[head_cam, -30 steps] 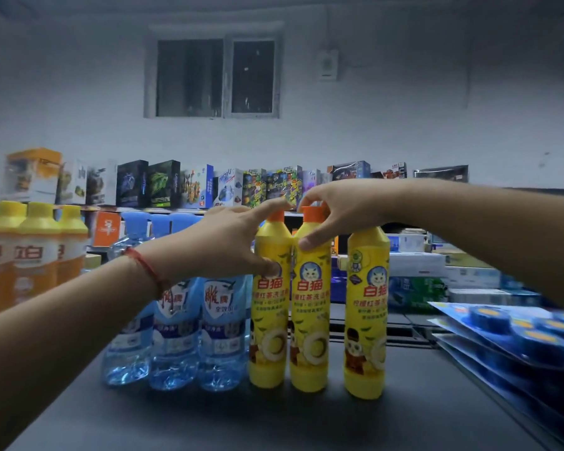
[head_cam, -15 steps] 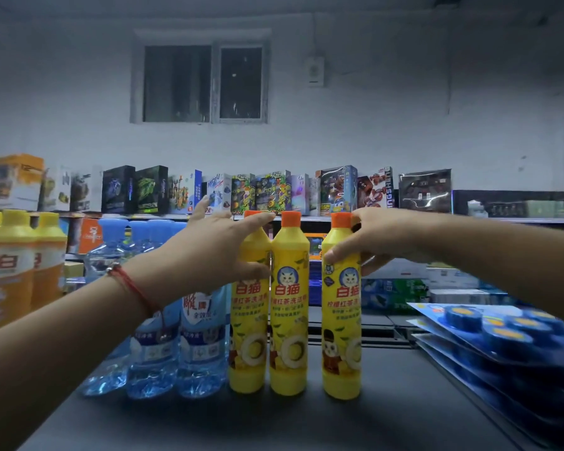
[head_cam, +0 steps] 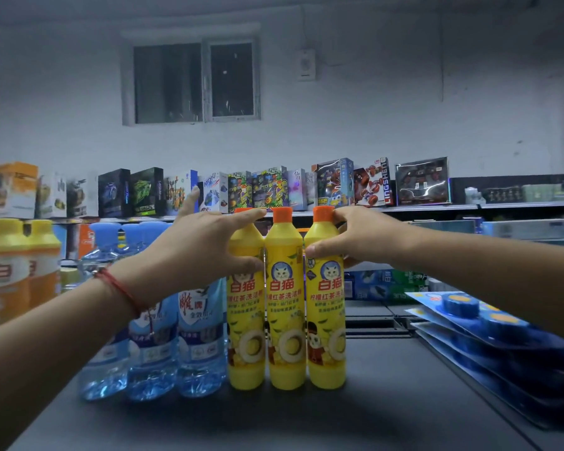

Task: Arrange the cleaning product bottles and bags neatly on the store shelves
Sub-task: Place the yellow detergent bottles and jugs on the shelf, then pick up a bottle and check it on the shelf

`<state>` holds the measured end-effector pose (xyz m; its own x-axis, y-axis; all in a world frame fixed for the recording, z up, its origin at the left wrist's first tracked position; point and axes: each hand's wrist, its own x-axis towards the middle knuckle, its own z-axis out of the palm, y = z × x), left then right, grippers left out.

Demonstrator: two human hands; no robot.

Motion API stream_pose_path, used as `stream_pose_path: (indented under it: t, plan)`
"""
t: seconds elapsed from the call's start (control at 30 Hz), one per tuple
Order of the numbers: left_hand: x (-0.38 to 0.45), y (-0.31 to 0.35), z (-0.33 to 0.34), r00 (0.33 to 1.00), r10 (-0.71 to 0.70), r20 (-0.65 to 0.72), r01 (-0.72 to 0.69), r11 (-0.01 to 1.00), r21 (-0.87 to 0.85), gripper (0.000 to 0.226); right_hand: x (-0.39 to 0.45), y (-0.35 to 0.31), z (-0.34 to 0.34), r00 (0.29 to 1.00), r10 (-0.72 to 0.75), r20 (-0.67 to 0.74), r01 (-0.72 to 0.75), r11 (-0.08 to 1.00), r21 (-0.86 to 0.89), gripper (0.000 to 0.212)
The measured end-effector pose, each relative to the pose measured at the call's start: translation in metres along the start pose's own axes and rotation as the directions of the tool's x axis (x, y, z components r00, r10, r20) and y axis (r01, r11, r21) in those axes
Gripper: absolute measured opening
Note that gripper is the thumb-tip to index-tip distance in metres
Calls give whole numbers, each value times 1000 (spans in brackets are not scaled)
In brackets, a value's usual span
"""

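Observation:
Three yellow dish-soap bottles with orange caps stand upright, side by side and touching, on the dark shelf top [head_cam: 388, 402]. My left hand [head_cam: 196, 252] wraps the neck and shoulder of the left yellow bottle [head_cam: 245, 333]. The middle yellow bottle [head_cam: 285, 320] stands between them with no hand around it. My right hand [head_cam: 362, 237] grips the neck and shoulder of the right yellow bottle [head_cam: 327, 330], thumb on its front. A red string circles my left wrist.
Clear blue bottles [head_cam: 201, 340] stand directly left of the yellow ones. Orange-yellow bottles [head_cam: 10, 271] fill the far left. Blue blister packs [head_cam: 489, 323] lie stacked at the right. Toy boxes [head_cam: 336, 183] line a shelf behind.
The right yellow bottle has slid left and now touches the middle one, closing the gap. My right hand shifted from the middle bottle's cap to the right bottle.

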<state>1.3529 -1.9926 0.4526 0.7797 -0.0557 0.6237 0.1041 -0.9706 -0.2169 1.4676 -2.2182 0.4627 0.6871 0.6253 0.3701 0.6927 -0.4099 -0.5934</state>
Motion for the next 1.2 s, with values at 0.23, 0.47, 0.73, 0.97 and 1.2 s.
stream_pose_path:
  t: [0.23, 0.47, 0.73, 0.97, 1.2]
  plan:
    - [-3, 1, -4, 999, -19, 37, 23, 994, -111, 94, -4, 1, 3, 999, -17, -28, 16, 999, -34, 53]
    - [-11, 1, -1, 997, 6, 75, -2, 999, -47, 96, -15, 2, 9, 997, -33, -76, 30, 999, -37, 36]
    - [-45, 23, -1, 995, 10, -103, -2, 997, 75, 78, -63, -6, 16, 996, 56, -66, -83, 829, -554, 68]
    - [-91, 67, -17, 987, 11, 160, 1, 997, -75, 81, -127, -18, 14, 996, 92, -1, -70, 751, -657, 81]
    - [-102, 103, -7, 936, 12, 351, 42, 989, -145, 80, -183, 11, -2, 988, 152, 26, -90, 705, -703, 75]
